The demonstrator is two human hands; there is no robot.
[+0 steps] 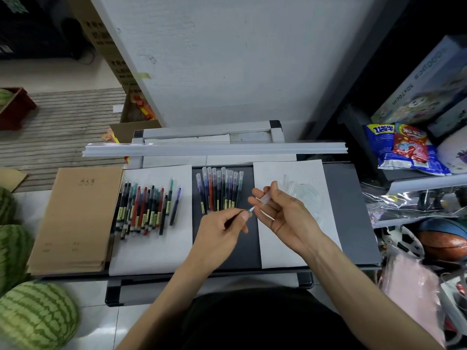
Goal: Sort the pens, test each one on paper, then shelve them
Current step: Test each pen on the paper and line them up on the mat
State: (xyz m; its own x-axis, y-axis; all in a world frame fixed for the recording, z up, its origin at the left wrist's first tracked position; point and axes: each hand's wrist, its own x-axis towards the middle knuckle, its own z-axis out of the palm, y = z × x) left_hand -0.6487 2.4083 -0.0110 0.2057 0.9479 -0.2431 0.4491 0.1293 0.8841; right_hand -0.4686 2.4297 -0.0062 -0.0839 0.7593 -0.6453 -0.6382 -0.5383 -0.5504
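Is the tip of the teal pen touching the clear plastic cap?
Apart. The head view shows white paper between the teal pen tip and the clear plastic cap.

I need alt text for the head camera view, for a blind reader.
The left hand holds an uncapped pen and the right hand its clear cap, above a dark table. Uncapped pens lie left; capped pens lie centre.

The left hand (222, 226) pinches an uncapped pen (250, 210), tip toward the right hand (280, 210), which holds a clear cap (267, 198). On the bench (353, 210), uncapped pens (146, 208) lie on a white sheet (156, 248), capped pens (219, 190) beside them, brown notebooks (75, 218) far left.
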